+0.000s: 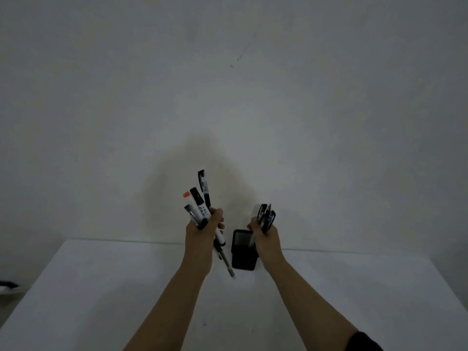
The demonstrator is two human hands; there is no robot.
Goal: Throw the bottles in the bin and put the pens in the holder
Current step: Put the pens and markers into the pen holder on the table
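Two fists full of pens, low in the middle of the frame. Left hand point(202, 230) wrapped tight around a bunch of markers and pens point(200, 206), tips fanned up and out, one long thin pen sticking down below the fist toward the table point(101, 287). Right hand point(264, 235) closed tight on a smaller bunch of dark pens point(266, 217), right over the black holder point(243, 252). Holder standing upright on the white table, near the far edge, between the two wrists and partly hidden by the right hand. No bottles and no bin anywhere in view, so probably just the pens left to do.

Best way, by the look of it: one bunch at a time. Right bunch first, since already above the opening. Tips pointed straight down, low into the mouth, then fingers loosened slowly. No dropping from up high, or pens may bounce out or tip the holder. Then left bunch squeezed together so nothing fans wide, lined up over the opening, long pen kept from knocking the rim. Could be a tight fit with both bunches in.
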